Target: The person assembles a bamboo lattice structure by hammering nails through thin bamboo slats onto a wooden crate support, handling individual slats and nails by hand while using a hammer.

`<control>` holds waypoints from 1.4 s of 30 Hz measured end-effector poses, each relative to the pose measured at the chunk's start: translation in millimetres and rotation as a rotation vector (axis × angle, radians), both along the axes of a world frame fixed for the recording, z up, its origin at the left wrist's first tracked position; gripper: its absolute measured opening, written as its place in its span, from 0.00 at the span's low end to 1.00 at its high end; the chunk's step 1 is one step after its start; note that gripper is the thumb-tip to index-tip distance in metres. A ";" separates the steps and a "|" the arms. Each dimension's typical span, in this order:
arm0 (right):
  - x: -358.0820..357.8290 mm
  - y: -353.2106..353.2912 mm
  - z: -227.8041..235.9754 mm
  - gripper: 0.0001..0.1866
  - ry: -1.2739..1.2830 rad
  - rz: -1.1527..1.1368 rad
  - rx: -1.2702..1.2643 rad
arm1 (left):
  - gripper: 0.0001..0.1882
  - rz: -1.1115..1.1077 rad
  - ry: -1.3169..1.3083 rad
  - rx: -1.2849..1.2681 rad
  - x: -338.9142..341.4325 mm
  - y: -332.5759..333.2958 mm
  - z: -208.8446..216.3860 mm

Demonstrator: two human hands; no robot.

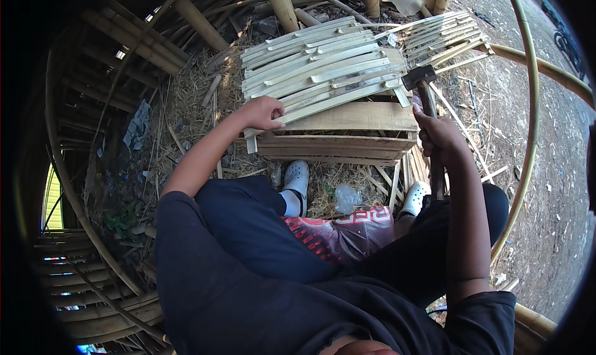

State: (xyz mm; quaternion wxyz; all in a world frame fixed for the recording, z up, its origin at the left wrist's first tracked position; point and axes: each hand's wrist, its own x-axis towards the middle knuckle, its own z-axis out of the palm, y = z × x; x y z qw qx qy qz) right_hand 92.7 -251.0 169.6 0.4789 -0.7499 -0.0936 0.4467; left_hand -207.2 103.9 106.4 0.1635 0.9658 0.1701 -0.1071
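Note:
My right hand (439, 131) is wrapped round the wooden handle of a hammer (419, 77). Its dark metal head is up by the right end of the nearest bamboo slat. With fingers curled over its left end, my left hand (263, 113) grips that bamboo slat (338, 103). The slat belongs to a panel of pale split-bamboo slats (316, 63), laid side by side over thin crosspieces. Beneath the panel stands a low wooden crate (335, 145), with planked sides and a wide top board. Whether the hammer head touches the slat, I cannot tell.
A second slatted bamboo panel (444, 37) lies at the far right. Loose strips and straw cover the ground around the crate. A clear plastic bag (347, 199) lies between my feet. Bamboo poles (279, 6) stand behind, and a bent bamboo pole (529, 106) curves along the right.

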 end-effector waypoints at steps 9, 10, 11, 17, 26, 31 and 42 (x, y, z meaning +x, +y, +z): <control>1.0 -11.1 7.2 0.26 -0.023 -0.025 -0.017 | 0.22 0.017 0.114 -0.012 19.3 -17.2 7.8; 1.6 -12.4 6.2 0.26 -0.023 -0.025 -0.016 | 0.22 0.023 0.136 0.000 21.0 -17.3 8.0; 2.6 -13.6 4.4 0.26 -0.027 -0.021 -0.010 | 0.22 0.025 0.136 0.002 21.3 -15.6 6.8; 1.0 -18.9 8.5 0.26 -0.038 -0.017 -0.005 | 0.21 -0.068 0.161 -0.027 19.2 -2.6 -5.2; 12.3 -30.5 5.0 0.25 -0.016 0.023 0.035 | 0.19 -0.164 0.199 -0.014 27.0 -8.9 -0.9; 10.1 -34.0 10.0 0.24 -0.030 0.016 0.038 | 0.20 -0.194 0.260 0.104 31.2 -12.7 3.7; 23.9 -40.9 -0.6 0.24 -0.035 -0.003 0.019 | 0.36 -0.104 0.082 0.090 46.2 -41.7 18.5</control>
